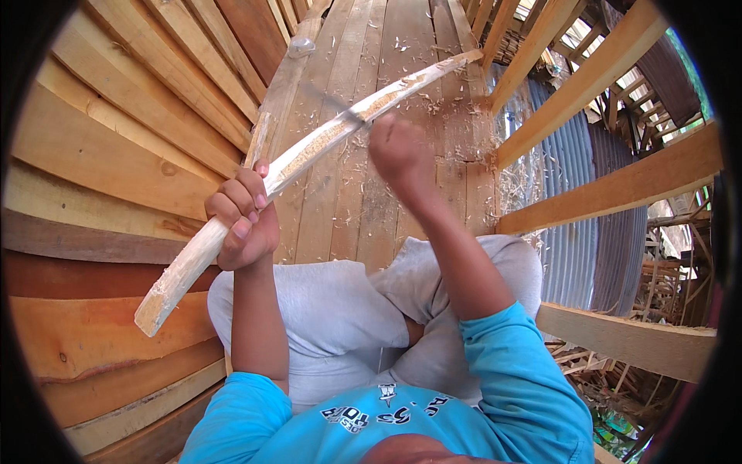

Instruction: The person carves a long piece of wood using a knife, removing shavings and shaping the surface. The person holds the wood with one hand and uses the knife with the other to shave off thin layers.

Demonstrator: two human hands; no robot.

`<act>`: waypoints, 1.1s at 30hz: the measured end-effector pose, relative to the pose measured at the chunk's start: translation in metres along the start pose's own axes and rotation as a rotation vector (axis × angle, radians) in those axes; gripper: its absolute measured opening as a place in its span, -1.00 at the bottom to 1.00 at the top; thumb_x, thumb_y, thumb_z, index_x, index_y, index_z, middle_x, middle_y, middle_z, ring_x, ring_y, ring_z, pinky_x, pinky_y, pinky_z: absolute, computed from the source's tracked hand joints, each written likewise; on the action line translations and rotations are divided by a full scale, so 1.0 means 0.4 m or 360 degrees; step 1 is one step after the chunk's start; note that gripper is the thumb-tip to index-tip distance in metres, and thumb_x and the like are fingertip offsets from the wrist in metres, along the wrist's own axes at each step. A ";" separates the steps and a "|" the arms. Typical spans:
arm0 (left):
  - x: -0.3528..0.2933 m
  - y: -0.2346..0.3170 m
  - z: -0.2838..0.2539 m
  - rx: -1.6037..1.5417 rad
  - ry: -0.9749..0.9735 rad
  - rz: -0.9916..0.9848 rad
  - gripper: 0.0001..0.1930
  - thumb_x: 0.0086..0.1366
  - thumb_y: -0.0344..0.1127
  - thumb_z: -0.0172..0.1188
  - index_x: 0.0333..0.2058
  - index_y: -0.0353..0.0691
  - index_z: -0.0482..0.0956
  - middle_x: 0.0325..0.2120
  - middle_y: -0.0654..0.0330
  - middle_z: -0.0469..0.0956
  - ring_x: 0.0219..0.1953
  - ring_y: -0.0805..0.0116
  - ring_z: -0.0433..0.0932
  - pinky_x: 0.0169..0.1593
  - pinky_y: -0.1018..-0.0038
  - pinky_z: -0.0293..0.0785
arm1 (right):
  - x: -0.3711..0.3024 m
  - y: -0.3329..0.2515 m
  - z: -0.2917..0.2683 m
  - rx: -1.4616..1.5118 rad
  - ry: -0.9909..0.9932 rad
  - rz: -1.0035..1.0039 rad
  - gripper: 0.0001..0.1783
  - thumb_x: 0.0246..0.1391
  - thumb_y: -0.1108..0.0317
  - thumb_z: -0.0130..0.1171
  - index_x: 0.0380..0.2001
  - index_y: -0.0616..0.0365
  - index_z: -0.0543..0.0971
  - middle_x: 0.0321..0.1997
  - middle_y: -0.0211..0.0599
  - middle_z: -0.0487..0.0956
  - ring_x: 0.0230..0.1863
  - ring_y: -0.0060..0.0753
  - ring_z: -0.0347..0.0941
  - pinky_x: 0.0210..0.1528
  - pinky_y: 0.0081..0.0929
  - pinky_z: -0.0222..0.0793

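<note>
A long, pale stripped wooden pole (pixel 321 143) slants across the view, from beside my left arm up to the far right of the plank floor. My left hand (pixel 246 213) is wrapped round it in its lower half, fingers over the top. My right hand (pixel 400 148) is closed in a fist just right of the pole, near its middle. From that fist a knife (pixel 340 104) extends left across the wood, its dark blade smeared by motion. Rough, yellowish patches show along the pole's upper face. The handle is hidden in my fist.
Wood shavings (pixel 379 205) litter the plank floor (pixel 348 224). A wall of overlapping boards (pixel 116 155) rises close on the left. Wooden rails (pixel 610 189) run along the right, with corrugated metal sheets (pixel 572 178) below. My crossed legs (pixel 317 309) are beneath my arms.
</note>
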State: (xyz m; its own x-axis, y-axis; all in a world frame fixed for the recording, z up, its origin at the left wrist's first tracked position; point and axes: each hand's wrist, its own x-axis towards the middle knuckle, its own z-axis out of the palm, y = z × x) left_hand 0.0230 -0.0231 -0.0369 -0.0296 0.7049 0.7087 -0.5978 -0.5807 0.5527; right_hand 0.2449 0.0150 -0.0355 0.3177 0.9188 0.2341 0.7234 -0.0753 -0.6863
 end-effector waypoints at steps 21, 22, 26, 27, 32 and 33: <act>0.000 0.008 0.037 0.0064 -0.0088 -0.0026 -0.73 0.03 -0.25 0.21 -0.59 0.07 0.22 -0.60 0.45 0.20 -0.34 0.49 0.27 0.21 0.28 0.07 | 0.027 0.020 -0.021 0.0129 -0.0203 0.0159 -0.35 0.25 0.07 -0.27 -0.59 0.38 0.60 -0.49 0.35 0.55 -0.36 0.42 0.53 -0.14 0.16 0.39; -0.004 0.010 0.039 0.0056 -0.0093 -0.0031 -0.73 0.03 -0.25 0.21 -0.59 0.07 0.22 -0.60 0.45 0.20 -0.34 0.49 0.27 0.20 0.29 0.07 | -0.001 -0.018 -0.020 0.0109 -0.0251 0.0082 -0.36 0.25 0.07 -0.26 -0.60 0.38 0.59 -0.49 0.35 0.55 -0.36 0.43 0.52 -0.14 0.16 0.39; -0.004 0.005 0.025 -0.0002 0.0154 -0.0057 -0.76 0.04 -0.24 0.20 -0.57 0.06 0.25 -0.58 0.45 0.20 -0.30 0.48 0.30 0.29 0.22 0.03 | 0.036 0.038 0.007 0.0058 -0.0176 0.0025 -0.36 0.24 0.08 -0.25 -0.61 0.41 0.58 -0.48 0.36 0.54 -0.33 0.44 0.51 -0.11 0.17 0.39; -0.003 -0.008 0.020 -0.0035 0.0146 -0.0077 -0.76 0.05 -0.24 0.20 -0.58 0.06 0.25 -0.58 0.44 0.20 -0.28 0.48 0.31 0.33 0.19 0.02 | 0.074 0.100 0.006 0.0020 -0.0109 0.0045 -0.36 0.24 0.09 -0.26 -0.59 0.42 0.59 -0.47 0.35 0.55 -0.32 0.42 0.52 -0.10 0.18 0.39; -0.005 0.000 0.003 0.0007 0.0065 -0.0055 -0.74 0.05 -0.22 0.20 -0.59 0.08 0.24 -0.58 0.46 0.20 -0.30 0.49 0.29 0.28 0.23 0.05 | 0.024 0.032 -0.005 0.0145 -0.0249 0.0188 -0.36 0.25 0.08 -0.26 -0.61 0.41 0.58 -0.48 0.36 0.54 -0.32 0.45 0.50 -0.10 0.18 0.39; -0.003 0.001 0.002 0.0016 -0.0013 -0.0040 -0.74 0.05 -0.22 0.21 -0.59 0.08 0.24 -0.58 0.47 0.20 -0.31 0.50 0.28 0.27 0.23 0.06 | 0.003 0.006 0.004 0.0045 -0.0258 0.0043 -0.35 0.24 0.08 -0.26 -0.61 0.40 0.59 -0.48 0.33 0.55 -0.33 0.44 0.51 -0.09 0.19 0.38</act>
State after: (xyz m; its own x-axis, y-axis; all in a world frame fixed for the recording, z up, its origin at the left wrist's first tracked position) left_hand 0.0235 -0.0246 -0.0371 -0.0080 0.7158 0.6983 -0.5901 -0.5671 0.5746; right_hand 0.2460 0.0165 -0.0377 0.2324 0.9672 0.1028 0.6976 -0.0921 -0.7105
